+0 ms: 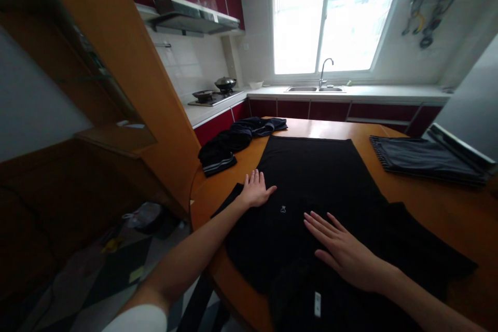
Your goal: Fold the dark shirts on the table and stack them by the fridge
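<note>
A black short-sleeved shirt [311, 171] lies spread on the round wooden table [249, 166], its hem toward the window and its collar, with a white label [317, 304], toward me. A small pale logo [283, 209] shows on the chest. My left hand [257, 189] lies on the shirt near the left sleeve, fingers spread and palm down. Over the chest, to the right of the logo, my right hand [342, 249] is flat with fingers stretched out. Neither hand holds anything. The far right sleeve [431, 244] extends over the tabletop.
Crumpled dark clothes [233, 140] lie at the table's back left edge. Folded dark grey cloth [424, 158] sits at the right. Beyond are a counter with a sink [303, 89] and a stove [216, 98]. A wooden partition [155, 88] stands left; bags [143, 215] lie on the floor.
</note>
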Action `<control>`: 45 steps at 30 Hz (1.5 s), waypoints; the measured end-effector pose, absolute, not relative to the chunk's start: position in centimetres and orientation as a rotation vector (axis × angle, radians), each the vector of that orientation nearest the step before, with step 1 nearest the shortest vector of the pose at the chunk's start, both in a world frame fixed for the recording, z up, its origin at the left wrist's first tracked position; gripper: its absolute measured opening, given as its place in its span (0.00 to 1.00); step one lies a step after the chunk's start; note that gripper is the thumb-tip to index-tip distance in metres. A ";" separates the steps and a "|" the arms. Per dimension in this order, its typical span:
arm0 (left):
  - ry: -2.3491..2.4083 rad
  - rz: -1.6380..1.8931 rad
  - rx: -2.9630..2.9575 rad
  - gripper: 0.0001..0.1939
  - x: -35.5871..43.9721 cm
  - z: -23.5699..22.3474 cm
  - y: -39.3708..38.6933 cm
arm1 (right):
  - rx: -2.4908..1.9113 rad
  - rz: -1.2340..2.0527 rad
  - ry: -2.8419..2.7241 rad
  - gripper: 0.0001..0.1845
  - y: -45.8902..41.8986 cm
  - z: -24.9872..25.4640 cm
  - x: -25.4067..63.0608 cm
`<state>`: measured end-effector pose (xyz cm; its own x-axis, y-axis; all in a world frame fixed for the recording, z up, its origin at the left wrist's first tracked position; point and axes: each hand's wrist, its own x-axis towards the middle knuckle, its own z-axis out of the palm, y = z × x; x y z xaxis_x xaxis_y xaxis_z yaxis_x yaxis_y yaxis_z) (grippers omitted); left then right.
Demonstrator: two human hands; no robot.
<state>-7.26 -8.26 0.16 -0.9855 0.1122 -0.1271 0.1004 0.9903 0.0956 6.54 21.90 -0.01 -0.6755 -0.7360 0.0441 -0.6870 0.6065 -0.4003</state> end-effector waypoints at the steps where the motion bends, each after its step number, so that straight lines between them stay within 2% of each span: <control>1: 3.007 0.115 0.145 0.52 -7.2 0.2 -8.3 | -1.203 -0.587 2.704 0.34 21.9 -0.1 6.5; 4: 3.055 0.089 0.272 0.51 -7.7 0.5 -7.1 | -1.209 -0.590 2.730 0.35 21.9 -0.4 6.5; 8: 2.984 0.253 0.577 0.44 -11.5 0.6 -4.1 | -1.229 -0.592 2.746 0.35 22.0 -0.8 6.5; 13: 3.058 0.244 0.149 0.44 -19.1 0.5 -2.8 | -1.225 -0.613 2.727 0.36 21.9 -0.7 6.5; 20: 3.086 0.198 0.024 0.42 -25.9 1.7 -2.7 | -1.189 -0.669 2.660 0.36 21.9 0.2 6.6; 25: 3.042 0.183 0.497 0.45 -26.6 -0.4 1.9 | -1.192 -0.708 2.630 0.40 21.9 -0.1 6.1; 28: 2.980 0.190 0.681 0.46 -28.2 -1.5 2.4 | -1.283 -0.660 2.634 0.44 22.0 -1.0 5.4; 31: 3.051 0.170 0.433 0.44 -31.5 -0.7 0.1 | -1.449 -0.587 2.745 0.44 21.9 -2.2 4.7; 35: 3.097 0.156 0.268 0.40 -35.0 1.2 -2.1 | -1.679 -0.331 3.077 0.36 21.6 -3.1 4.5; 37: 3.108 0.163 0.325 0.40 -34.8 1.3 -0.9 | -1.743 -0.163 3.185 0.30 21.5 -3.1 4.6; 40: 3.057 0.202 0.677 0.41 -31.5 0.2 2.9 | -1.761 -0.088 3.224 0.27 21.5 -2.8 4.7; 42: 2.927 0.221 0.968 0.43 -28.4 -0.7 5.5 | -1.731 -0.119 3.215 0.29 21.5 -2.7 4.7; 45: 2.832 0.212 1.152 0.42 -24.9 -1.5 7.6 | -1.683 -0.209 3.115 0.37 21.7 -2.5 4.8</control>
<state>-24.88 7.63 -1.52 -0.7147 0.6991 -0.0190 0.6886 0.7082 0.1562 4.82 21.70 -2.48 -0.4870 -0.7765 0.3999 -0.8230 0.5613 0.0875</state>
